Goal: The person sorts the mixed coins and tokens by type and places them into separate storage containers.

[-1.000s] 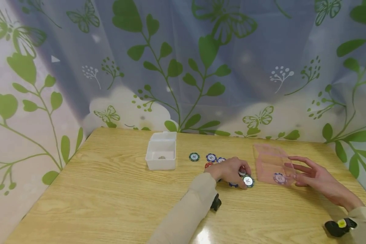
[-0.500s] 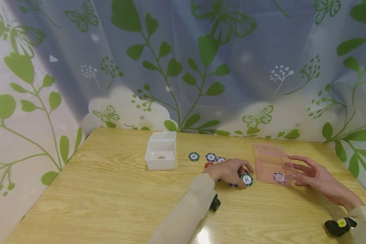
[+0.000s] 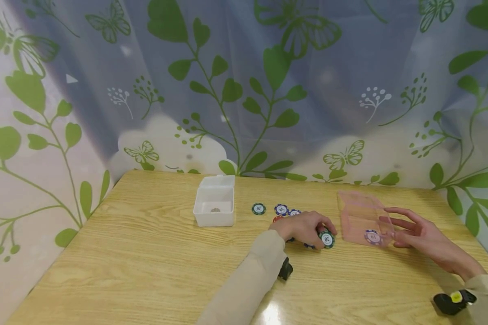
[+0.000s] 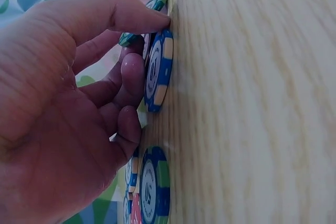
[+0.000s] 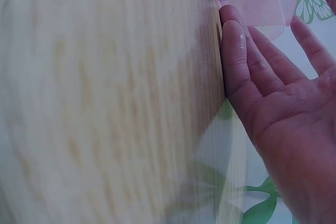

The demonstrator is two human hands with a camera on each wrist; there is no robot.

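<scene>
Left hand [image 3: 305, 228], mid frame, fingers [image 4: 134, 14] curled, pinching a green chip [image 3: 327, 239] on the desk [image 3: 146, 253]. Chip looks small, hard, light & a bit slippy; best held by its rim. Right hand [image 3: 420, 234], lower right, lies flat & loose beside the pink box [image 3: 359, 219].

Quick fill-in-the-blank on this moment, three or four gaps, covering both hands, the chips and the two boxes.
1. The left hand pinches a green chip marked ____.
2. The right hand rests with straight fingers beside the ____ transparent box.
3. That box holds one ____ chip.
4. The white box stands with its lid ____.

Missing words: 20; pink; purple; open
</scene>
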